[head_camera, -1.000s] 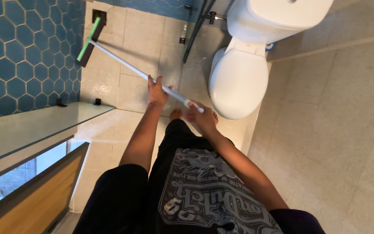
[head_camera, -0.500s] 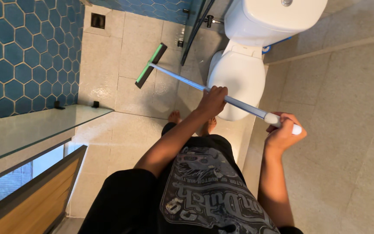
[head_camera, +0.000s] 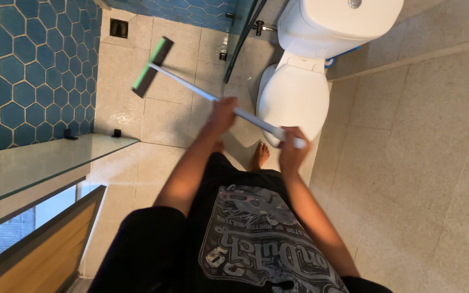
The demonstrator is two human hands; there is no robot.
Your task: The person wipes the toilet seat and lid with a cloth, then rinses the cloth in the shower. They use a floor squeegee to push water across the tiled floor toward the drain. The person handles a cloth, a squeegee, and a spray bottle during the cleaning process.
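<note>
A long-handled floor squeegee (head_camera: 153, 66) with a green and black blade rests on the beige tiled floor (head_camera: 164, 116) of a shower area, its pale handle slanting back toward the person. The left hand (head_camera: 222, 115) is wrapped around the handle partway down; the right hand (head_camera: 291, 146) is closed on the white end grip, the two hands apart. This looks like a stroke across the shower floor, blade out near the blue hexagon-tiled wall (head_camera: 23, 70). A square drain (head_camera: 118, 28) lies beyond the blade. The next stroke would call for keeping the blade flat on the tiles. A white toilet (head_camera: 299, 92) stands just right of the handle; one bare foot (head_camera: 260, 155) shows below.
</note>
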